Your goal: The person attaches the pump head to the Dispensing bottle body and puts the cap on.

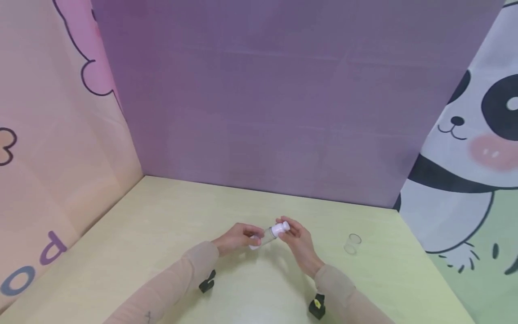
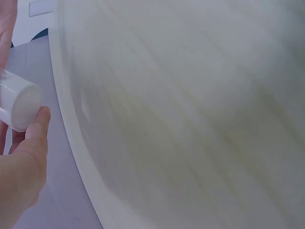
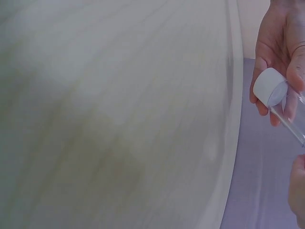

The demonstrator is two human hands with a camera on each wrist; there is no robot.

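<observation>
A small clear bottle [image 1: 266, 237] with a white stepped top [image 1: 279, 229] and a white base is held tilted above the table, its top end up to the right. My left hand [image 1: 238, 237] grips the white base; in the left wrist view the round white end [image 2: 26, 107] lies against the fingers. My right hand [image 1: 298, 243] holds the white top between thumb and fingers. The right wrist view has the white base [image 3: 270, 87] against the left palm, clear wall running toward the right hand [image 3: 298, 191], which is mostly cut off there.
A clear open cylinder [image 1: 352, 244] stands on the pale table [image 1: 182, 211], to the right of both hands. Behind the table rises a purple backdrop [image 1: 263, 99]. Printed cloths hang at left and right. Black wrist cameras [image 1: 207, 282] sit at both sleeves.
</observation>
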